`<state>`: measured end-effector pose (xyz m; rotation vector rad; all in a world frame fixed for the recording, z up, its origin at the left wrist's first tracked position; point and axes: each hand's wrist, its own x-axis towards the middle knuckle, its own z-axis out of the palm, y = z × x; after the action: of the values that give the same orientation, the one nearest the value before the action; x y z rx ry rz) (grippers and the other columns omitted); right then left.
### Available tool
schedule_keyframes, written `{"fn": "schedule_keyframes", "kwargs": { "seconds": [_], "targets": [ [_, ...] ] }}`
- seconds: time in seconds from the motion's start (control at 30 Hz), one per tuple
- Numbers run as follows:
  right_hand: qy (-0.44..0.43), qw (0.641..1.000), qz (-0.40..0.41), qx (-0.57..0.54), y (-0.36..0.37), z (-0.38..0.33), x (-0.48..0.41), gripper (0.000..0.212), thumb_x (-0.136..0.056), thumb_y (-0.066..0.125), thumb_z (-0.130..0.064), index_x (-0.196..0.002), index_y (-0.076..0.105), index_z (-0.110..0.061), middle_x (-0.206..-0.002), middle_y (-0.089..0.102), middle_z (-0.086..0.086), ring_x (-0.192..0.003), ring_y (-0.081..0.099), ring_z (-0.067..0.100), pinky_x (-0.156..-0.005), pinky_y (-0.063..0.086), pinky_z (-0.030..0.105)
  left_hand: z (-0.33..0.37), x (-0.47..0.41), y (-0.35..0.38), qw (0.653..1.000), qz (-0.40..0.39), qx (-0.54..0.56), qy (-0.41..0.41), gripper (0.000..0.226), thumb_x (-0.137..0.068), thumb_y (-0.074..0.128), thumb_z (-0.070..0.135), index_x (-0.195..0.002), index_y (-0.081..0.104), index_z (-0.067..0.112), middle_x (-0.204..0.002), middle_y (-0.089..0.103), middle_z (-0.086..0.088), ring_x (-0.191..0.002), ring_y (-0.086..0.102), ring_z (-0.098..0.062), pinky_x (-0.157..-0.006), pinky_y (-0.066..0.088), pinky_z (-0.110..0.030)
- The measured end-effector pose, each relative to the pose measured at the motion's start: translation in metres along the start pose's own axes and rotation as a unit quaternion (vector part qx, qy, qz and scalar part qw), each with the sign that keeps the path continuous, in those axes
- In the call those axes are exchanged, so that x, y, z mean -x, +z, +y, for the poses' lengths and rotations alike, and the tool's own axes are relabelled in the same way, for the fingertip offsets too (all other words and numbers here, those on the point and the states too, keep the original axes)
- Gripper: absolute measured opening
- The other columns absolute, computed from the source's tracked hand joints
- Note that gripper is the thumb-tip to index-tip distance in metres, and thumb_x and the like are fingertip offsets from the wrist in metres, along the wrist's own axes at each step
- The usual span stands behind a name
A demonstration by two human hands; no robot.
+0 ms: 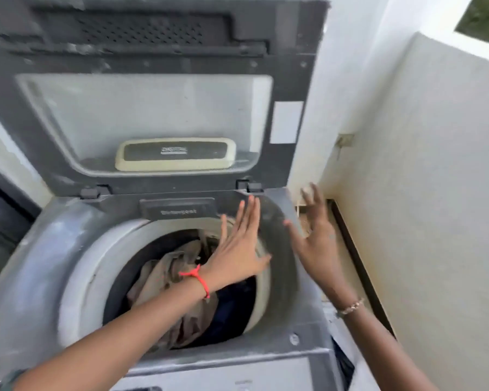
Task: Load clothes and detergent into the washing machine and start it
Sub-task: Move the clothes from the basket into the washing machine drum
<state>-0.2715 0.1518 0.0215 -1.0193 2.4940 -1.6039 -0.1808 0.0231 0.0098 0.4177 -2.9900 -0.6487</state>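
Observation:
A grey top-loading washing machine (37,266) fills the view, its lid (153,108) standing upright and open. Inside the drum lie beige clothes (164,275) and a dark blue garment (232,303). A closed drawer marked detergent (178,211) sits at the back rim. My left hand (237,246), with a red thread on its wrist, hovers flat and open above the drum's right side. Over the machine's right edge my right hand (314,232) is also open with fingers spread, a bracelet on its wrist. Neither hand holds anything.
A white wall (435,193) runs close along the right of the machine, with a narrow gap and a dark strip (359,261) at its base. A pale control panel (237,376) lies at the machine's front edge. Dark surfaces stand at the left.

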Motion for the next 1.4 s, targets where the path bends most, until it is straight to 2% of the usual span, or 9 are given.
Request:
{"fn": "schedule_keyframes", "kwargs": {
  "seconds": [0.13,0.27,0.4,0.47,0.57,0.7,0.87,1.07,1.4],
  "targets": [
    [0.141,0.979,0.136,-0.048,-0.088,0.072,0.014,0.072,-0.085,0.062,-0.01,-0.144,0.021,-0.017,-0.137,0.05,0.006,-0.118,0.051,0.01,-0.104,0.042,0.039,0.105,-0.057,0.029,0.992,0.004,0.073,0.1,0.095,-0.087,0.052,0.023,-0.142,-0.025,0.018,-0.153,-0.026,0.005,-0.137,-0.025,-0.006,-0.11,-0.018,-0.038],
    [0.254,0.956,0.142,-0.032,-0.128,0.157,0.055,0.07,-0.086,0.062,-0.015,-0.143,0.022,-0.021,-0.135,0.052,0.009,-0.126,0.046,0.013,-0.105,0.04,0.04,0.176,-0.12,0.106,0.987,-0.068,0.023,0.142,0.085,-0.086,0.048,0.013,-0.147,-0.011,0.012,-0.157,-0.013,0.0,-0.143,-0.013,-0.012,-0.114,-0.011,-0.043],
    [0.337,0.937,0.093,-0.027,-0.127,0.244,0.104,0.071,-0.087,0.059,-0.014,-0.144,0.019,-0.026,-0.133,0.052,0.003,-0.125,0.047,0.014,-0.108,0.033,0.035,0.187,-0.163,0.214,0.972,-0.17,-0.074,0.145,0.079,-0.085,0.044,0.007,-0.148,-0.004,0.008,-0.158,-0.003,-0.005,-0.145,-0.004,-0.016,-0.116,-0.003,-0.046],
    [0.369,0.928,0.049,-0.001,-0.115,0.289,0.13,0.071,-0.088,0.057,-0.012,-0.146,0.016,-0.021,-0.128,0.052,0.0,-0.117,0.052,0.017,-0.092,0.034,0.017,0.174,-0.168,0.278,0.956,-0.253,-0.082,0.124,0.078,-0.087,0.045,0.007,-0.148,-0.004,0.007,-0.158,0.0,-0.008,-0.145,0.0,-0.019,-0.116,0.002,-0.044],
    [0.389,0.92,-0.013,0.037,-0.084,0.364,0.17,0.074,-0.088,0.056,-0.015,-0.146,0.011,-0.02,-0.133,0.051,0.012,-0.102,0.059,0.025,-0.069,0.035,0.013,0.142,-0.157,0.378,0.922,-0.353,-0.098,0.126,0.08,-0.087,0.049,0.009,-0.147,-0.004,0.008,-0.157,0.002,-0.01,-0.145,0.004,-0.019,-0.117,0.007,-0.041],
    [0.422,0.901,-0.096,0.043,-0.033,0.458,0.223,0.086,-0.086,0.059,-0.019,-0.147,-0.002,-0.02,-0.149,0.031,0.01,-0.129,0.041,0.03,-0.1,0.039,0.033,0.095,-0.128,0.492,0.863,-0.457,-0.166,0.138,0.087,-0.085,0.053,0.009,-0.148,-0.007,0.009,-0.157,-0.005,-0.01,-0.145,-0.001,-0.019,-0.116,0.001,-0.041],
    [0.441,0.871,-0.199,0.083,0.029,0.552,0.273,0.103,-0.08,0.069,-0.023,-0.146,-0.009,-0.009,-0.156,-0.002,0.013,-0.144,0.002,0.027,-0.117,0.014,0.037,0.033,-0.1,0.605,0.82,-0.453,-0.316,0.151,0.116,-0.074,0.072,0.033,-0.145,-0.017,0.012,-0.156,-0.016,-0.01,-0.145,-0.009,-0.022,-0.112,-0.002,-0.056],
    [0.435,0.851,-0.252,0.149,0.076,0.62,0.296,0.125,-0.066,0.081,-0.031,-0.145,-0.013,-0.009,-0.156,-0.009,0.015,-0.144,-0.004,0.027,-0.118,0.007,0.036,-0.012,-0.094,0.677,0.81,-0.406,-0.387,0.172,0.149,-0.048,0.082,0.054,-0.142,-0.026,0.015,-0.154,-0.022,-0.01,-0.143,-0.014,-0.028,-0.102,-0.013,-0.066],
    [0.391,0.806,-0.349,0.275,0.115,0.654,0.324,0.148,-0.048,0.084,-0.052,-0.139,-0.03,-0.028,-0.152,-0.026,0.012,-0.141,-0.017,0.034,-0.109,0.0,0.063,-0.037,-0.065,0.748,0.859,-0.364,-0.334,0.137,0.123,-0.07,0.073,0.026,-0.14,-0.028,0.031,-0.151,-0.031,-0.01,-0.139,-0.017,-0.042,-0.1,0.001,-0.074]
  ]
}}
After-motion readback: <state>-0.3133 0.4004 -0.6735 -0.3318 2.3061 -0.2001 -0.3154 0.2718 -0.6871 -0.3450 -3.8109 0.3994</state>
